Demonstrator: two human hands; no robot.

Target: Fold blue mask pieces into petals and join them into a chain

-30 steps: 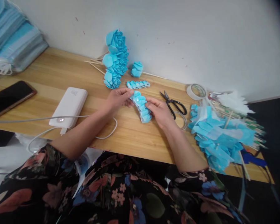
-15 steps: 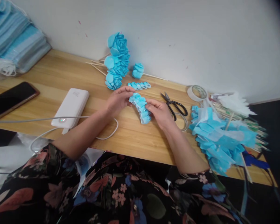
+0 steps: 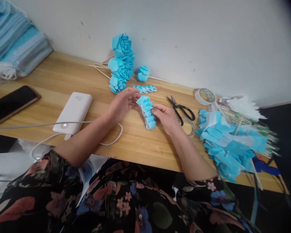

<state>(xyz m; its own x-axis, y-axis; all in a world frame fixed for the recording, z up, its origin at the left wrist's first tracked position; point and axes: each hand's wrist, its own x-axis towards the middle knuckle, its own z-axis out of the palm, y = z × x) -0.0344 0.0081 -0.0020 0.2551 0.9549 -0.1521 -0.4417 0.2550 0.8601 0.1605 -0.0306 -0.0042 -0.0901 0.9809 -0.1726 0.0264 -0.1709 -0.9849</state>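
A pleated strip of light-blue crepe paper or thin fabric (image 3: 147, 113) hangs at a slant above the wooden table. My right hand (image 3: 166, 118) pinches its right edge between thumb and fingers. On the other side, my left hand (image 3: 124, 102) has its fingers apart and curved, the tips close to the strip's upper left end; whether they touch it I cannot tell. Just beyond the hands lies a second, smaller pleated blue strip (image 3: 145, 89). Black-handled scissors (image 3: 180, 108) rest right of my right hand, partly over a tape roll (image 3: 189, 127).
Blue handmade flowers (image 3: 122, 64) on sticks and a single blue bud (image 3: 143, 73) lie near the wall. A phone (image 3: 12, 103) and a cabled white power bank (image 3: 74, 111) are at left. Bagged blue material (image 3: 21, 42), white tape (image 3: 205, 97) and a blue pleated pile (image 3: 228, 139) flank the table.
My left fingers have loosened and drawn slightly away from the strip's upper end. The strip's top has shifted a little right, while my right hand keeps its pinch.
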